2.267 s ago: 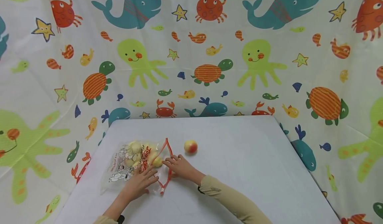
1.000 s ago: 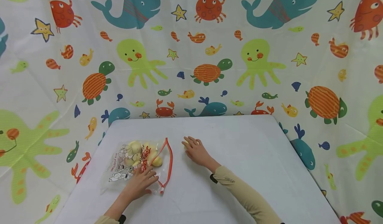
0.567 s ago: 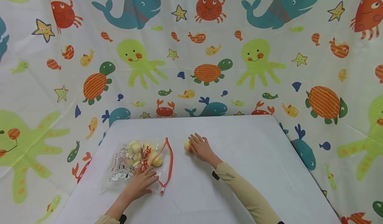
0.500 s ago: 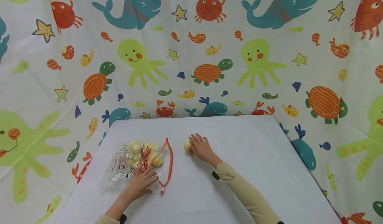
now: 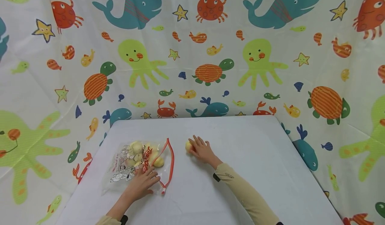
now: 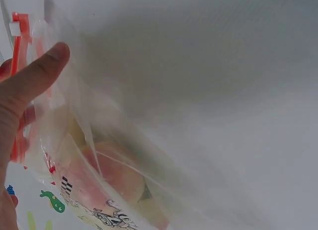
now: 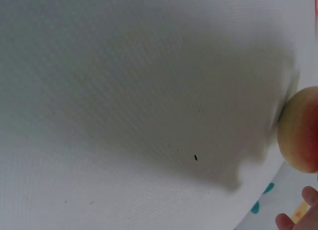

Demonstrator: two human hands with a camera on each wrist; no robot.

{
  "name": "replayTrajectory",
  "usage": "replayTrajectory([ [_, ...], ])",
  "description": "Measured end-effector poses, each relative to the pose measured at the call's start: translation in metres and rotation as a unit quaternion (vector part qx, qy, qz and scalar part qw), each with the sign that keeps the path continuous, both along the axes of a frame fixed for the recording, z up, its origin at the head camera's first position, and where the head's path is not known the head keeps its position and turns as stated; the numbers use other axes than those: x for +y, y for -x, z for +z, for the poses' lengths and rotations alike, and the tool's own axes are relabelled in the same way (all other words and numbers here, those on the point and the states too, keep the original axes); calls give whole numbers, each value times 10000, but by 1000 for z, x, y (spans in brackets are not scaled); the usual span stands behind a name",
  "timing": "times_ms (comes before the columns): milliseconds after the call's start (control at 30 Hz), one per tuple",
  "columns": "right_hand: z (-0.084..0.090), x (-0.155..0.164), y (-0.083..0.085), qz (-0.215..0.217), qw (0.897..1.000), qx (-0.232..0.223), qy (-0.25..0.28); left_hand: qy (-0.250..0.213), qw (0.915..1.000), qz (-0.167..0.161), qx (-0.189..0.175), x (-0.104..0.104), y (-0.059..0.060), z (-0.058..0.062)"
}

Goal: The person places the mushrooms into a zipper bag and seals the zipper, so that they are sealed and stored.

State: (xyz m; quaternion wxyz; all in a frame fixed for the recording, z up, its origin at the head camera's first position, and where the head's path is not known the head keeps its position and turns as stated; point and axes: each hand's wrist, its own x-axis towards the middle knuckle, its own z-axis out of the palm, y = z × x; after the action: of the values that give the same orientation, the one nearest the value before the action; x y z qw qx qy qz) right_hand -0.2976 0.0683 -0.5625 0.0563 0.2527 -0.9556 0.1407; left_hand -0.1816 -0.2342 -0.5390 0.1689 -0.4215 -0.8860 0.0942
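Note:
A clear zip bag (image 5: 118, 176) with a red slider strip (image 5: 172, 163) lies on the left of the table, printed with cartoon drawings and lettering. Several yellow and pinkish fruits (image 5: 136, 148) show through its plastic. My left hand (image 5: 139, 185) rests on the bag's near side, fingers spread; the left wrist view has its thumb (image 6: 37, 78) stretched along the plastic. Right of the bag mouth sits a loose yellow-red fruit, like a peach (image 5: 188, 147). My right hand (image 5: 204, 151) lies against its right side, fingers extended. Only part of the peach (image 7: 300, 130) enters the right wrist view.
A white cloth covers the table (image 5: 240, 165). Behind it and at both sides hangs a curtain (image 5: 180, 61) printed with sea animals. The bag's open mouth faces right, toward the loose fruit.
My right hand left the bag mouth, moved right over the loose fruit, then shifted to its right side. Its fingers have since lowered slightly. The left hand and bag stayed put.

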Motion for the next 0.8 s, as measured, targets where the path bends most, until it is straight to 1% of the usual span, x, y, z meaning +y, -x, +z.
replayTrajectory([
  [133, -2, 0, 0, -11, 9998, -47, -168, -35, 9999, -77, 120, 0, 0, -3],
  [233, -2, 0, 0, 30, 9998, -26, -176, -45, 9996, -154, 221, 1, 0, -6],
  [400, -2, 1, 2, 68, 9995, 35, -320, -104, 9994, -252, 218, 1, -3, -8],
  [633, -4, 2, 5, 125, 9991, 290, -291, -126, 9995, -240, 145, 2, -5, -9],
  [800, -6, 2, 6, 161, 9971, 613, -415, -79, 9996, -223, 128, 2, -5, -11],
])
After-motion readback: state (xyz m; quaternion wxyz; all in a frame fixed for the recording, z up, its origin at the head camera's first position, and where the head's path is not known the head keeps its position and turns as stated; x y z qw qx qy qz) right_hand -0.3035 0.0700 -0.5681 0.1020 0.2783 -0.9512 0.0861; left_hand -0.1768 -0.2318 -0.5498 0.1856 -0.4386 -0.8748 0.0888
